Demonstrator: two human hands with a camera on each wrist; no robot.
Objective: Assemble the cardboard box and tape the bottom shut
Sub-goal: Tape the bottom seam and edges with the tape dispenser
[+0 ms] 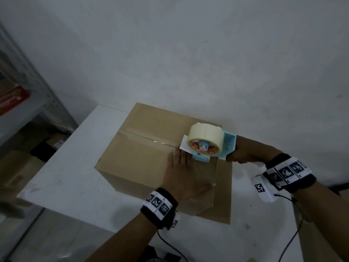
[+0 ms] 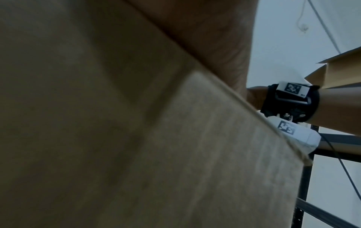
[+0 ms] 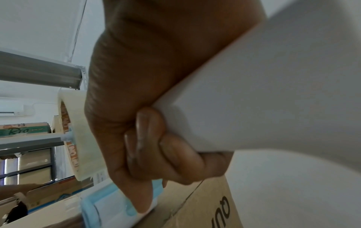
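Head view, left hand (image 1: 184, 178) flat on cardboard box (image 1: 143, 156), fingers straight, right hand (image 1: 243, 153) at 3 o'clock gripping tape dispenser (image 1: 207, 143) on seam.

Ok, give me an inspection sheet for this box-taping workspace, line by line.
Surface: white table, bare part scuffed.
Job's things: cardboard box flaps closed; tape dispenser resting on the seam.
Clutter: nothing seen.
Hands: left hand flat on the box top; right hand grips the dispenser handle.
Cables: black wires trailing from both wristbands.
Surroundings: metal shelving on the left, white wall.
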